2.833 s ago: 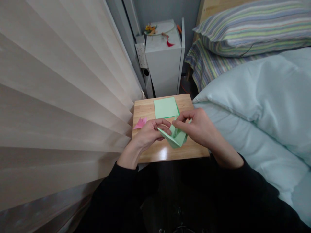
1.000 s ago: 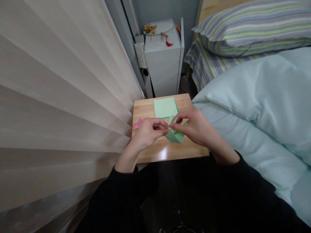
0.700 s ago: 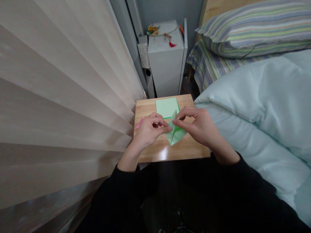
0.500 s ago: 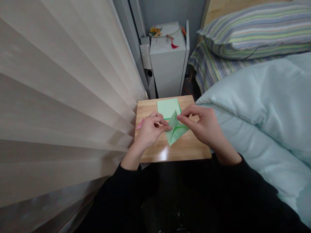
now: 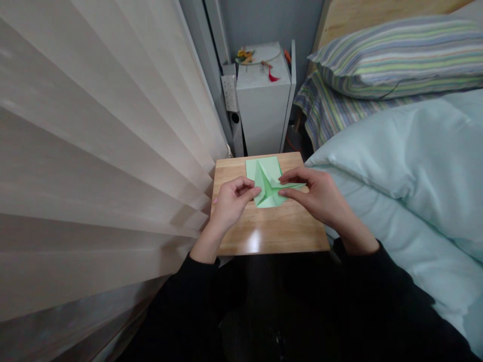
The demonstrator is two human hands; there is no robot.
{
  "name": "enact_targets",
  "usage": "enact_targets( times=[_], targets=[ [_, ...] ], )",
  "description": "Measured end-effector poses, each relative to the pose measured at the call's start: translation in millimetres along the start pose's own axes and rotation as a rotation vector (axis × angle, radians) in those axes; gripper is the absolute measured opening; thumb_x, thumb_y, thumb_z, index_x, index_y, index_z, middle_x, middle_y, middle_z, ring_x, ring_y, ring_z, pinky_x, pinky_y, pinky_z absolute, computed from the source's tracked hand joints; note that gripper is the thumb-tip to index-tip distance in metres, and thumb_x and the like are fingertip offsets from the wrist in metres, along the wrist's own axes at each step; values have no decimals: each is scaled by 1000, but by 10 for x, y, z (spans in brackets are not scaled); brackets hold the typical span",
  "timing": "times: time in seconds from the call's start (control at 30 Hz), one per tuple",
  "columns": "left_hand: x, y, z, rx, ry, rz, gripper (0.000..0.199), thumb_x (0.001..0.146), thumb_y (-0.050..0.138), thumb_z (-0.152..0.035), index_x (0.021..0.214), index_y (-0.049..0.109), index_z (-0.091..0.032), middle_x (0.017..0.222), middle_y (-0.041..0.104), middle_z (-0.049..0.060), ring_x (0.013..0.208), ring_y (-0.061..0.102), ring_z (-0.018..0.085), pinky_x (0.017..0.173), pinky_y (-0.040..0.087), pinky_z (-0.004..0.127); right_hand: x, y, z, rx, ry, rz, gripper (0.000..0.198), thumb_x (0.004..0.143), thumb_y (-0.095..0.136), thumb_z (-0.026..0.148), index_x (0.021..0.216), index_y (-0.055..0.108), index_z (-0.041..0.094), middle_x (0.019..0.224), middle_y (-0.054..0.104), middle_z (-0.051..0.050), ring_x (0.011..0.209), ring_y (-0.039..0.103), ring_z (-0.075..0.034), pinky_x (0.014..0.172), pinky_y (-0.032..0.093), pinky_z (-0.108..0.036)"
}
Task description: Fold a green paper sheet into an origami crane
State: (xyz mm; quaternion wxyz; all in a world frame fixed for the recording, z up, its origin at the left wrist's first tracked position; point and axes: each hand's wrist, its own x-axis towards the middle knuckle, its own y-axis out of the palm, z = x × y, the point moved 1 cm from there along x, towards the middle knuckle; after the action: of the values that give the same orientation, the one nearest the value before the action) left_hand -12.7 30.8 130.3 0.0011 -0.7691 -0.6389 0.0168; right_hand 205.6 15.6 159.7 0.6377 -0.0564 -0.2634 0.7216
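a pale pleated curtain (image 5: 113,151) fills the left side; a light blue duvet (image 5: 400,171) lies rumpled on the right, with a striped pillow (image 5: 400,55) beyond it; two black sleeves (image 5: 181,306) reach in from below, towards a small wooden tabletop (image 5: 271,234) that stands between curtain and duvet, a bright glare spot near its front edge; past its far edge rises a narrow white cabinet (image 5: 264,110); over the tabletop the right hand (image 5: 282,186) has thumb and fingers pinched about the right-hand point of a folded green paper (image 5: 268,193), and the left hand (image 5: 234,201) is clamped on the left edge of that same paper, thumb towards the person; the paper is spread between the two hands, one tall point standing away from the person, in front of a square of light green sheets (image 5: 273,163); from this angle i cannot tell whether it touches them; on the cabinet sit a yellow ornament (image 5: 245,55) and a red tassel (image 5: 272,76); a tiny pink edge (image 5: 215,199) shows just beside the left hand.
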Motion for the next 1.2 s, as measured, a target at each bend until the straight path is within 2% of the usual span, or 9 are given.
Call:
enact_targets(
  times=[0.1,0.17,0.3,0.43,0.57,0.7,0.77,0.97,1.2],
  targets=[
    [-1,2,14,21,14,-27,27,74,84,-36,80,67,-16,79,67,1,72,62,13,70,51,27,-6,44,-19,171,58,-94,31,78,84,33,103,70,22,110,75,-7,87,73,-23,81,61,-41],
    [-17,19,11,77,71,-55,25,76,83,-36,81,68,-16,95,71,6,88,67,18,75,55,29,-13,102,-32,277,104,-160,39,75,85,33,107,66,23,117,72,-8,86,74,-21,81,63,-40],
    [-106,82,-66,264,256,-105,19,84,78,-34,81,69,-18,122,65,12,119,63,26,75,58,28,-13,201,-62,358,172,-218,37,74,84,31,103,62,23,105,71,-5,83,73,-19,78,63,-37],
    [-179,120,-143,273,360,-74,27,93,69,-46,87,68,-20,128,63,11,115,63,23,78,58,28,13,174,-106,404,181,-182,32,73,85,32,92,62,22,83,70,-2,79,71,-19,77,61,-37],
    [-123,47,-115,-56,211,-205,34,100,55,-56,100,61,-23,119,70,7,84,66,14,67,53,24,26,102,-101,364,134,-26,30,74,86,41,81,65,20,77,70,-1,74,67,-18,69,54,-34],
    [-52,-13,-56,-312,-141,81,45,86,70,-64,94,66,-20,90,72,6,62,57,12,54,43,24,-1,91,-50,371,118,157,27,77,83,45,79,69,22,74,69,1,68,62,-16,65,48,-32],
    [-51,-21,-53,-392,-219,173,50,84,70,-68,93,69,-19,84,70,6,56,51,11,50,37,25,-17,100,-30,435,125,238,27,77,83,45,76,69,23,72,68,2,67,61,-15,65,48,-31],
    [-85,71,-111,-230,-131,381,38,65,93,-45,79,70,-17,84,67,3,76,59,13,69,44,26,-14,90,-25,521,134,358,34,77,83,52,80,69,22,79,70,0,76,65,-17,75,54,-34],
    [-139,139,-104,-155,-209,425,36,67,91,-42,75,66,-18,71,58,-2,63,49,11,61,36,25,6,83,-76,458,25,281,27,80,83,46,78,71,21,89,67,-2,82,62,-16,78,52,-34]
  ],
)
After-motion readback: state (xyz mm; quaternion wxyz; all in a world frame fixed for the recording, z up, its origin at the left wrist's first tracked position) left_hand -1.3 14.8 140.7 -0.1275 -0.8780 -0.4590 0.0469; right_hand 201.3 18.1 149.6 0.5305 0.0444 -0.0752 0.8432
